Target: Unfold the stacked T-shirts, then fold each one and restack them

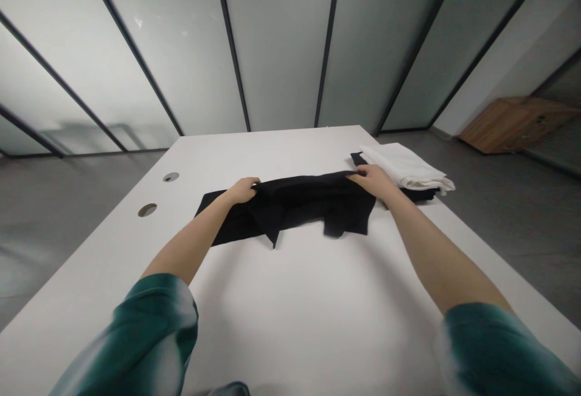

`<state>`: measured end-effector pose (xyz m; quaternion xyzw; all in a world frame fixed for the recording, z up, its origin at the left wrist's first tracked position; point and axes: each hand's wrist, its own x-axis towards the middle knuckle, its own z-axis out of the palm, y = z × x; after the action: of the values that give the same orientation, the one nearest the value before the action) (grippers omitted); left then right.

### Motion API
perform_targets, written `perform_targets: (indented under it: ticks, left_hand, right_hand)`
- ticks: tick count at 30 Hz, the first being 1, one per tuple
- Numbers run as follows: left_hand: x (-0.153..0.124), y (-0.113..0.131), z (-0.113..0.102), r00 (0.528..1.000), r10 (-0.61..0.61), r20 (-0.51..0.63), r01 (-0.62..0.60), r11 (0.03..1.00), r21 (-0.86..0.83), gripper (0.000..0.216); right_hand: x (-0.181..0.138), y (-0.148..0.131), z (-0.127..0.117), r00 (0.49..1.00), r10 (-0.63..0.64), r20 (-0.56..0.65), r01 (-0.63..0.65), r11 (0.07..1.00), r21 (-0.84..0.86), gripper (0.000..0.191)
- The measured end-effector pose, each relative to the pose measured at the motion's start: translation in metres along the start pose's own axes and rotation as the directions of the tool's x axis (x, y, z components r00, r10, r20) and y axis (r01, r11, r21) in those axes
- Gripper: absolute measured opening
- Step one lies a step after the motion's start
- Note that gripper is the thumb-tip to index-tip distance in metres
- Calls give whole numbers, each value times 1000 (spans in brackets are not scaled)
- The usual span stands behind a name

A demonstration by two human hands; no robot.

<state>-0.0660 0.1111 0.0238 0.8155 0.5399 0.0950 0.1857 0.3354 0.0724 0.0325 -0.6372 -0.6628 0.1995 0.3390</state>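
A black garment (304, 202) stretches between my two hands over the white table. My left hand (244, 190) pinches its upper edge left of the middle, and the cloth's left end spreads out past that hand. Near the upper right corner, my right hand (370, 179) grips the same edge. Two loose flaps of the cloth hang toward me along its lower side. Whether it is a shirt or trousers I cannot tell. Just beyond my right hand lies a folded white cloth (403, 166) on top of folded black cloth (420, 194).
The white table (290, 299) has two round holes on its left side, one with a grey cover (171, 177). Frosted glass panels (281, 39) with dark frames stand behind it. A wooden cabinet (512, 123) is at the far right on the grey floor.
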Motion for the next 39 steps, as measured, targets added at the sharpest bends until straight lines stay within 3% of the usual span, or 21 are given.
perform_targets:
  ticks: [3, 5, 7, 10, 12, 14, 16, 18, 20, 22, 23, 25, 26, 27, 28, 29, 31, 32, 34, 36, 39]
  left_hand:
    - [-6, -13, 16, 1000, -15, 12, 18, 956, -291, 45]
    - [-13, -13, 30, 1000, -2, 29, 13, 934, -357, 46]
    - [-22, -7, 42, 1000, -5, 28, 14, 938, -346, 46]
    - [-41, 12, 51, 1000, 1, 27, 9, 938, -346, 40]
    - [-55, 26, 46, 994, 28, 106, 19, 909, -416, 35]
    - [-63, 36, 32, 966, 57, 254, 90, 842, -532, 30]
    - [-60, 39, 10, 918, 85, 388, 191, 761, -620, 29]
    - [-44, 36, -16, 906, 84, 415, 228, 728, -646, 29]
    - [-19, 29, -42, 950, 10, 311, 196, 759, -621, 30]
    - [7, 22, -63, 984, -159, 83, 178, 825, -536, 36]
    - [18, 19, -69, 965, -246, -87, 180, 869, -461, 40]
    - [32, 14, -71, 852, -300, -429, 187, 940, -286, 46]
    - [34, 13, -67, 794, -269, -546, 190, 962, -198, 49]
    - [33, 13, -58, 765, -220, -605, 185, 975, -120, 49]
    - [30, 13, -47, 776, -174, -606, 174, 983, -58, 49]
    - [25, 15, -32, 819, -141, -556, 162, 987, -12, 47]
    - [11, 20, 2, 930, -122, -347, 146, 988, 45, 45]
    - [3, 23, 20, 962, -136, -238, 155, 986, 64, 49]
    - [-12, 31, 53, 971, -216, -102, 226, 970, 92, 66]
    - [-22, 36, 78, 962, -259, -84, 269, 951, 152, 76]
    - [-30, 32, 94, 966, -242, -95, 259, 936, 239, 82]
  right_hand:
    - [-11, 10, -9, 985, -89, 150, 121, 968, -219, 22]
    - [-22, 17, -2, 980, -108, 166, 150, 953, -262, 15]
    - [-33, 23, 9, 991, -103, 91, 118, 976, -185, 16]
    - [-46, 30, 13, 1000, 29, -7, -28, 991, 134, 21]
    - [-52, 30, 1, 991, 129, 31, -132, 923, 361, 21]
    - [-51, 26, -20, 982, 155, 110, -189, 845, 501, 19]
    - [-41, 18, -42, 979, 119, 166, -193, 807, 558, 19]
    - [-19, 9, -56, 984, 83, 157, -159, 805, 572, 20]
    - [14, -2, -57, 993, 79, 89, -115, 834, 540, 22]
    - [48, -14, -47, 991, 119, -56, -78, 877, 473, 30]
    - [63, -20, -39, 980, 123, -159, -46, 908, 418, 38]
    - [82, -31, -21, 935, -6, -354, 97, 966, 240, 51]
    - [85, -35, -11, 913, -92, -397, 161, 977, 142, 54]
    - [82, -38, -1, 898, -178, -402, 216, 975, 49, 56]
    - [76, -40, 10, 897, -250, -364, 257, 966, -30, 55]
    - [66, -40, 22, 906, -305, -294, 289, 952, -95, 52]
    - [40, -37, 48, 931, -357, -75, 337, 921, -193, 46]
    - [26, -33, 63, 930, -364, 51, 366, 903, -225, 45]
    - [1, -22, 90, 905, -339, 257, 406, 866, -290, 51]
    - [-18, -6, 110, 921, -217, 323, 339, 856, -391, 59]
    - [-30, 17, 122, 941, -112, 319, 263, 837, -480, 64]
